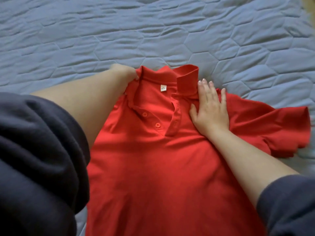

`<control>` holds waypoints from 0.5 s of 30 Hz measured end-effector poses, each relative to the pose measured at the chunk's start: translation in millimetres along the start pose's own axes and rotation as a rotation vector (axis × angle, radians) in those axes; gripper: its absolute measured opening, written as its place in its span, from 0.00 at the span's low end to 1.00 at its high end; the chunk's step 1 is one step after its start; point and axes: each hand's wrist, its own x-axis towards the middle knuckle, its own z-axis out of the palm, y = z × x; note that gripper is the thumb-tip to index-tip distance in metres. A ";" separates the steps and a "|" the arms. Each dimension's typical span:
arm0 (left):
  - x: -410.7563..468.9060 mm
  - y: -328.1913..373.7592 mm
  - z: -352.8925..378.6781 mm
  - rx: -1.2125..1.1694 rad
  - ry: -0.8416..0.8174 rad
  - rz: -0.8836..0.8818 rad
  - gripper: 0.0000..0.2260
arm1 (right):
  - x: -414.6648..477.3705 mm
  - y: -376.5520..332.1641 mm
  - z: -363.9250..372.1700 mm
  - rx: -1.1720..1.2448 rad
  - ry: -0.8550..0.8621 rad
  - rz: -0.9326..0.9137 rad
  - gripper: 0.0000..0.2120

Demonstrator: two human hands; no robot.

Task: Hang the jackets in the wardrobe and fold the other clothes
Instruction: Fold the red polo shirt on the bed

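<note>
A blue quilted bed (153, 31) carries the red polo shirt (162, 159), spread face up in front of the person. The left hand (125, 73) pinches the left edge of the collar (186, 79) with curled fingers. The right hand (211, 108) presses flat beside it, fingers straight. This looks like smoothing before folding; next, the sleeve (272, 130) likely needs turning inward.

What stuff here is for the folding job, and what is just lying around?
For the job: red polo shirt, spread out front side up; left hand, holding its collar edge; right hand, pressing flat beside the collar.
Just there: blue quilted cover under the shirt; dark sleeves on the person's arms.
</note>
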 end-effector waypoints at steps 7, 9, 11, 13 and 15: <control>-7.3 28.5 -6.1 0.639 0.514 0.574 0.15 | 3.1 -0.2 -2.6 0.012 -0.013 0.033 0.35; -0.7 30.6 -7.8 0.682 0.403 0.411 0.14 | 3.2 1.0 -2.4 0.014 -0.006 0.035 0.34; 4.1 36.0 -9.5 0.483 0.289 0.247 0.13 | 3.9 2.1 -1.4 0.015 0.005 0.030 0.34; 10.3 46.5 -11.0 -0.023 0.186 0.059 0.10 | 4.6 3.4 -0.3 0.018 0.013 0.028 0.34; 13.6 53.6 -7.8 -0.476 -0.006 -0.090 0.09 | 5.6 4.3 -0.6 0.031 0.019 0.028 0.34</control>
